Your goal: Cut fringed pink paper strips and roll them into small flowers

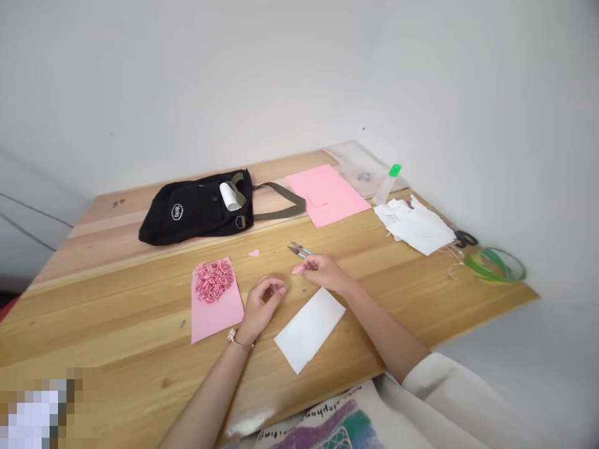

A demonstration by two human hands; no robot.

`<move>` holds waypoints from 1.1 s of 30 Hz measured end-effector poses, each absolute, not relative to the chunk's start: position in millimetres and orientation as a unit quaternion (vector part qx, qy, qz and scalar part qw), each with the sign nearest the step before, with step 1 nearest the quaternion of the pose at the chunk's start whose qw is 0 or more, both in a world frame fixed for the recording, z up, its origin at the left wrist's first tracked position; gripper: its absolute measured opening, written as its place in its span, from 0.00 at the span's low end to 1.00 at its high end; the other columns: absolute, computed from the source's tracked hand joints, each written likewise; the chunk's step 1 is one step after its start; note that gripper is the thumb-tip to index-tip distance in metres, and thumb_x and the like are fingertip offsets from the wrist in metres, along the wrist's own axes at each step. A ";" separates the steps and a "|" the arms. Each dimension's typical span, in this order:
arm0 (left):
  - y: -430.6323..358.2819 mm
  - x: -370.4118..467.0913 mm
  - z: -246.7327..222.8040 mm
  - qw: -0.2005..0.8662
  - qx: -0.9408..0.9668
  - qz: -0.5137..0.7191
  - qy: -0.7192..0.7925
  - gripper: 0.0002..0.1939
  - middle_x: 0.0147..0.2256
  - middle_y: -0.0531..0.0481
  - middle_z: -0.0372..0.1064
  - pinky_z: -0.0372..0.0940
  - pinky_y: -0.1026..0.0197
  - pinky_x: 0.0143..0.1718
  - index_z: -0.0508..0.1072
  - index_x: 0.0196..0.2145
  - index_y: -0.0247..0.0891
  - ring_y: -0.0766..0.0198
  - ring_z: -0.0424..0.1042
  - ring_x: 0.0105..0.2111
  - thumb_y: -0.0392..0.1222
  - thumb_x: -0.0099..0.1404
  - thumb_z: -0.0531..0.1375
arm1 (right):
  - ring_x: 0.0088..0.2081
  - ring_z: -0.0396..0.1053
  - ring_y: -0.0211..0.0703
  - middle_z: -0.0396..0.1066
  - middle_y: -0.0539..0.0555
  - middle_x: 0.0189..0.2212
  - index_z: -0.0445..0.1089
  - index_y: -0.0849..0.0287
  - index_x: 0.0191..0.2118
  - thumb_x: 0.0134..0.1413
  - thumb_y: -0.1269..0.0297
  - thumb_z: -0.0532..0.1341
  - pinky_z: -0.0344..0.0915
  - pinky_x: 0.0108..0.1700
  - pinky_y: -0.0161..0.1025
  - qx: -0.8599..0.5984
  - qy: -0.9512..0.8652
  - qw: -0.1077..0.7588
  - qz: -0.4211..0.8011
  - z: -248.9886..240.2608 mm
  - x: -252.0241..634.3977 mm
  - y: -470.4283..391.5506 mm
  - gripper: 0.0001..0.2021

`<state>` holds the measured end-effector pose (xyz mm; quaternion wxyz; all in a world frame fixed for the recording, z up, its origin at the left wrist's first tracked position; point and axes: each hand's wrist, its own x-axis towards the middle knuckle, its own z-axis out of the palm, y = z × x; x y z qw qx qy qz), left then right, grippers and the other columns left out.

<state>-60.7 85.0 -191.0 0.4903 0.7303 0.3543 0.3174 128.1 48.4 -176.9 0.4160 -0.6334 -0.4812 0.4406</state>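
My right hand (322,273) pinches a small pink piece (298,270), perhaps paper or felt, between thumb and fingers. Close to its left, my left hand (262,304) is held with fingers curled towards the thumb; whatever may be in them is too small to make out. Under and between my wrists lies a white rectangular sheet (309,330). Thread snips (299,250) with blue handles rest just beyond my right hand. Left of my left hand, a heap of small pink beads (214,280) sits on a pink sheet (216,325).
A black bag (196,212) with a white roll (229,196) on it lies at the back. A larger pink sheet (327,193), white cloth (416,224), black-handled scissors (465,238) and a green tape roll (496,265) lie right. A pink scrap (254,253) is mid-table.
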 end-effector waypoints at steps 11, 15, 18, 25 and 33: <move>48.2 -52.9 -164.0 0.145 0.949 0.097 0.262 0.09 0.34 0.47 0.69 0.60 0.53 0.38 0.70 0.33 0.38 0.57 0.67 0.36 0.40 0.65 0.51 | 0.26 0.69 0.40 0.73 0.51 0.22 0.72 0.60 0.22 0.42 0.60 0.65 0.58 0.26 0.34 -0.695 -0.582 0.220 0.360 -166.9 135.3 38.9 0.08; 15.4 -50.9 -156.5 0.107 0.965 0.074 0.227 0.08 0.36 0.45 0.70 0.62 0.52 0.38 0.70 0.34 0.36 0.56 0.67 0.37 0.38 0.65 0.51 | 0.30 0.71 0.44 0.76 0.54 0.25 0.74 0.58 0.23 0.43 0.61 0.64 0.59 0.28 0.35 -0.705 -0.600 0.158 0.345 -159.8 129.1 35.5 0.07; -2.0 -52.9 -160.1 0.099 0.966 0.094 0.219 0.07 0.38 0.44 0.70 0.64 0.52 0.37 0.70 0.36 0.36 0.55 0.67 0.37 0.36 0.65 0.52 | 0.38 0.72 0.50 0.77 0.59 0.34 0.74 0.60 0.31 0.43 0.61 0.64 0.61 0.32 0.37 -0.735 -0.584 0.136 0.315 -148.5 123.8 33.6 0.08; -13.1 -74.0 -165.3 0.077 0.955 0.180 0.221 0.07 0.38 0.45 0.70 0.67 0.53 0.36 0.69 0.36 0.39 0.55 0.70 0.38 0.39 0.65 0.52 | 0.44 0.69 0.48 0.73 0.59 0.42 0.69 0.60 0.45 0.53 0.58 0.53 0.62 0.43 0.40 -0.818 -0.508 0.216 0.162 -120.2 164.4 -6.2 0.17; -13.4 -89.9 -166.2 0.087 0.933 0.222 0.268 0.08 0.42 0.43 0.69 0.68 0.54 0.36 0.70 0.35 0.41 0.56 0.71 0.39 0.39 0.65 0.52 | 0.48 0.66 0.63 0.69 0.72 0.43 0.69 0.72 0.44 0.56 0.54 0.52 0.61 0.47 0.50 -0.975 -0.223 0.022 0.009 -155.2 273.9 -97.2 0.23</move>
